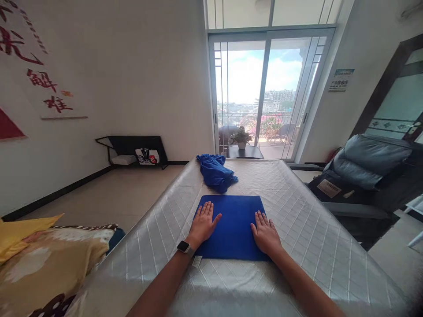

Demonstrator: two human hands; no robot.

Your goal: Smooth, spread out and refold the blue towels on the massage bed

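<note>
A flat blue rectangle of what looks like folded cloth lies on the silvery quilted cover. My left hand rests palm down on its left edge, fingers stretched forward and thumb apart. On the right edge lies my right hand, also flat with spread fingers. Neither hand grips anything. A small white tag sticks out at the near left corner, below my left wrist. Beyond the rectangle, a crumpled blue cloth sits near the far left end of the cover.
Patterned bedding and a yellow cloth are at the lower left. A dark armchair stands close on the right. Past the far edge are a potted plant on a small table and glass sliding doors.
</note>
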